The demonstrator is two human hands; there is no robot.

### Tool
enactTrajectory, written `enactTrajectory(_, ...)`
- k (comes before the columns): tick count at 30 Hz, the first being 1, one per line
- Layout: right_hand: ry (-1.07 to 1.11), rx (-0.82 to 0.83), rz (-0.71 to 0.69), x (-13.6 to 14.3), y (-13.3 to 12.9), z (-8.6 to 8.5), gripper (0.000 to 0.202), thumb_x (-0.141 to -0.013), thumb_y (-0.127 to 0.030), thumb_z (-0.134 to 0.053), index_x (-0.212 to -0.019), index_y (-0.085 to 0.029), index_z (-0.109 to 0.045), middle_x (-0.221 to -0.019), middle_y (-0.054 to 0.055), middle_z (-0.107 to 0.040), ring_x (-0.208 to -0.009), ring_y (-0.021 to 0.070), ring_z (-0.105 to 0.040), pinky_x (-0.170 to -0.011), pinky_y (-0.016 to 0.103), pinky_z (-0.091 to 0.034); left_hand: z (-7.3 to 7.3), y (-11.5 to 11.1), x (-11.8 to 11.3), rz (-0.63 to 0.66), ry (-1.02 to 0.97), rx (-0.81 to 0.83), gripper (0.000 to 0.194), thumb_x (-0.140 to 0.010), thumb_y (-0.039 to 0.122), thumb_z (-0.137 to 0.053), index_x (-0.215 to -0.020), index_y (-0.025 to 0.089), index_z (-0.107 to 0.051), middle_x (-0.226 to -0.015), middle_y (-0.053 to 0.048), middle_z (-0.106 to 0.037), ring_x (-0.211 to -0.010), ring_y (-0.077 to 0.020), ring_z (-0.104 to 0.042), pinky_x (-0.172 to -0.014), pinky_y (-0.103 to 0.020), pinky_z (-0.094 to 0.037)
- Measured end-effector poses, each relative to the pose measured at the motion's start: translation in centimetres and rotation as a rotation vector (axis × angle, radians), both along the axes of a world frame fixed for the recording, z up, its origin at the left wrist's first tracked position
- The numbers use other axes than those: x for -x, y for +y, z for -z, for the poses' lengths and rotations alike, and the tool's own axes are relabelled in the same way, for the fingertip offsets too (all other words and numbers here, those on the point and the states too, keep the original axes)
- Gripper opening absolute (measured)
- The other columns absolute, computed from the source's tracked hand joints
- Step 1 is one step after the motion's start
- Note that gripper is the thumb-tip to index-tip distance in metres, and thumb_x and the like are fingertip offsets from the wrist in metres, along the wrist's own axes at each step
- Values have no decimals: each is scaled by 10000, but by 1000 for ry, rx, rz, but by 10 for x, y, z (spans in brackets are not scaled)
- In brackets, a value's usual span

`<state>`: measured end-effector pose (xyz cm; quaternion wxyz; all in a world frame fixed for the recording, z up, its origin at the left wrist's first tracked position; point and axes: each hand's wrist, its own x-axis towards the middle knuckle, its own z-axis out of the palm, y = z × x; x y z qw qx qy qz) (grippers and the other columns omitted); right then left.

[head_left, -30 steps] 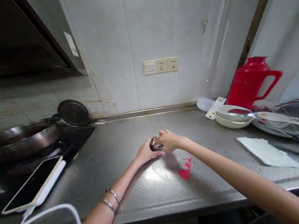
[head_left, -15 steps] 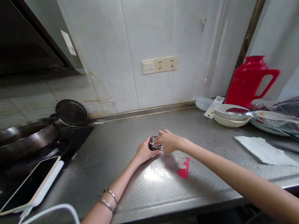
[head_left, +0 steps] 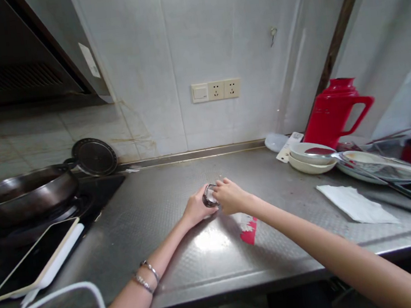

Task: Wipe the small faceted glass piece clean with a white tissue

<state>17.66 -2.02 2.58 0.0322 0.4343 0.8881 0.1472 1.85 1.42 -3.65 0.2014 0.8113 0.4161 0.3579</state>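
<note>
My left hand is wrapped round a small round container with a dark, shiny rim and a whitish inside, low over the steel counter. From the other side my right hand presses bent fingers against its rim, covering part of the opening. The right fingertips are partly hidden, so anything small between them does not show. Just below the right wrist, a red and white piece of packaging lies flat on the counter.
A pan stands on the hob at left, near a phone with a white cable. At right are a red thermos flask, stacked bowls, plates with utensils and a paper napkin. Wall sockets sit behind.
The view has shifted slightly. The container's opening now shows more of its whitish inside, and the right fingers are more curled at its rim.
</note>
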Motion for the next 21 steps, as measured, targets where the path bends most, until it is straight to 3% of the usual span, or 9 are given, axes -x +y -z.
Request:
enactTrajectory(5,119,78,22,-10,-8,-6,214,-733,-267,-540,-878,-159,-655,-933,120,-645,-934,269,-501,-763,361,-385,-1,0,2,64,22,-115,800,-560,197,-752,-1291,208,-427,-1307,-98,-530,-1201,-243,-502,-1040,-361,-380)
enactTrajectory(12,61,35,-227,-24,-14,-12,370,-696,-174,-531,-1057,-150,-608,-1141,119,-577,-999,267,-431,-797,378,-344,-2,-1,5,93,48,-146,808,-595,220,-753,-1317,218,-391,-1358,-92,-486,-1249,-247,-462,-1072,-394,-352)
enactTrajectory(21,7,-73,-121,-28,-13,-13,332,-770,-99,-469,-1066,-174,-598,-1093,118,-597,-1011,268,-427,-783,379,-310,-3,3,10,56,-5,-229,796,-608,244,-760,-1314,210,-394,-1339,-97,-501,-1235,-245,-475,-1058,-377,-372)
